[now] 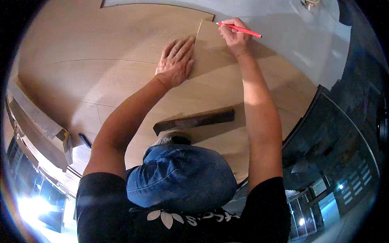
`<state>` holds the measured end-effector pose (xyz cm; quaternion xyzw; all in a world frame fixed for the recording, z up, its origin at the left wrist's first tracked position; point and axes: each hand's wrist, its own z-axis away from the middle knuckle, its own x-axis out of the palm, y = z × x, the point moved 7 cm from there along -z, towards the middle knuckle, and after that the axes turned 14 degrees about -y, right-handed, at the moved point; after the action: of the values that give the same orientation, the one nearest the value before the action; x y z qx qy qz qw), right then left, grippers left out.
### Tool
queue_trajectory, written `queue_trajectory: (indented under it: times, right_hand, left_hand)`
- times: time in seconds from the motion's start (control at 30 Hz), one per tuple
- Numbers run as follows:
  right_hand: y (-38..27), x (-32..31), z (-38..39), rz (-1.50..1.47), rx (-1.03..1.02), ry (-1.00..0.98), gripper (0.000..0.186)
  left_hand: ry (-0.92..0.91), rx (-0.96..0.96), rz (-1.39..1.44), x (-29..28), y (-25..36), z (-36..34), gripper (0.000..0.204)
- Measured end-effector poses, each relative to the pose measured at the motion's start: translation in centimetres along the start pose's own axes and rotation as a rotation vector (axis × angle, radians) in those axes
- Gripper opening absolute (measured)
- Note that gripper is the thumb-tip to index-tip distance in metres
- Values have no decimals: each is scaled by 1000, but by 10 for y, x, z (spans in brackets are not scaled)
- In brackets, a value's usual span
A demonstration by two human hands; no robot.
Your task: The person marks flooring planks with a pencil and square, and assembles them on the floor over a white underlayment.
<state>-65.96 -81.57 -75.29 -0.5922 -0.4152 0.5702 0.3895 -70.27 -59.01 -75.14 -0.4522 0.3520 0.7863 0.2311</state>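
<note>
My left hand lies flat on a light wood-look floor plank, fingers stretched out and slightly spread. Its fingertips are beside a narrow pale gap between two boards. Between the fingers of my right hand is a red pencil, its shaft slanting down to the right. The pencil's tip points left, close to the far edge of the shorter plank beside the gap. Whether the tip touches the board, I cannot tell.
A dark, narrow bar-shaped piece lies on the boards before my knee in blue jeans. To the left are stacked planks and a small dark blue tool. A pale grey surface borders the boards at the far right.
</note>
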Motion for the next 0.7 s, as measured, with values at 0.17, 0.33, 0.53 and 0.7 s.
queue_trajectory:
  times: [0.17, 0.33, 0.53, 0.7]
  right_hand:
    - [-2, 1, 0, 59, -70, 27, 5]
    - [5, 1, 1, 125, -14, -23, 2]
    - [6, 5, 2, 40, 4, -26, 11]
    - [-6, 5, 7, 135, -100, -13, 15]
  left_hand:
    - [28, 23, 0, -2, -1, 0, 57]
    - [16, 3, 1, 1, 0, -1, 58]
    - [43, 4, 5, 1, -1, 1, 57]
    - [58, 9, -16, 2, 3, 6, 56]
